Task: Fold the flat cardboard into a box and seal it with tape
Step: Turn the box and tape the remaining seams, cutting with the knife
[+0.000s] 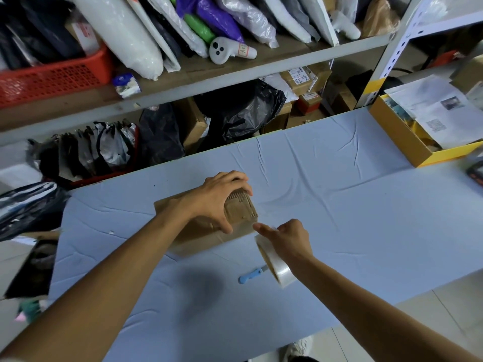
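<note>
A small folded brown cardboard box (241, 211) stands on flat cardboard sheets (198, 241) in the middle of the blue-covered table (339, 205). My left hand (219, 197) grips the box from above, fingers over its far top edge and thumb on its near side. My right hand (286, 239) holds a roll of clear tape (273, 262) just right of the box, thumb stretched toward the box's near corner. A strip of clear tape seems to run from the roll to the box, but it is hard to see.
A blue-handled knife (252, 275) lies on the table under the tape roll. An open yellow-edged carton with papers (407, 137) sits at the far right. Shelves with bags, a red basket (52, 77) and parcels stand behind the table.
</note>
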Demonstrator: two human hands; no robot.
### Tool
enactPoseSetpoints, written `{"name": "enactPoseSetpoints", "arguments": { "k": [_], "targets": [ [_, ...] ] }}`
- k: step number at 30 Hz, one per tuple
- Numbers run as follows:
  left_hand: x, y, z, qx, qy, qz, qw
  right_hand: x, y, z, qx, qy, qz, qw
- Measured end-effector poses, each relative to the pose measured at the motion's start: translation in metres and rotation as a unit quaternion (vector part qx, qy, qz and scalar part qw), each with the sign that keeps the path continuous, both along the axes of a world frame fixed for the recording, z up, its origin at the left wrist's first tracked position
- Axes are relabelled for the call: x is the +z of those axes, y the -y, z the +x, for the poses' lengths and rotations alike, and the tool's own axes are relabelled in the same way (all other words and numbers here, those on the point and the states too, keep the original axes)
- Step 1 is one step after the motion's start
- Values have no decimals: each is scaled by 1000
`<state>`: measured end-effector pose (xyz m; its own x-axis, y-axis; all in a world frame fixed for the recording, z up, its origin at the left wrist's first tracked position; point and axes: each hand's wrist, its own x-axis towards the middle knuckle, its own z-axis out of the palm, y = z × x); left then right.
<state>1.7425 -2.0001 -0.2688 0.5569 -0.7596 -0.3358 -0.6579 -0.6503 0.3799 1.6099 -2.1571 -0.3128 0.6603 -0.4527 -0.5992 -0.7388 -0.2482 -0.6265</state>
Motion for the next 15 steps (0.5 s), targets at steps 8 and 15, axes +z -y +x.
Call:
{"name": "enactPoseSetpoints", "arguments": {
  "k": [8,15],
  "targets": [
    [-3,4,8,75,-69,-46,994,7,-3,-1,-12,3,13,1000],
    [-7,16,6,145,-12,-92,985,16,-2,-6,-30,62,40,997]
  ]
}}
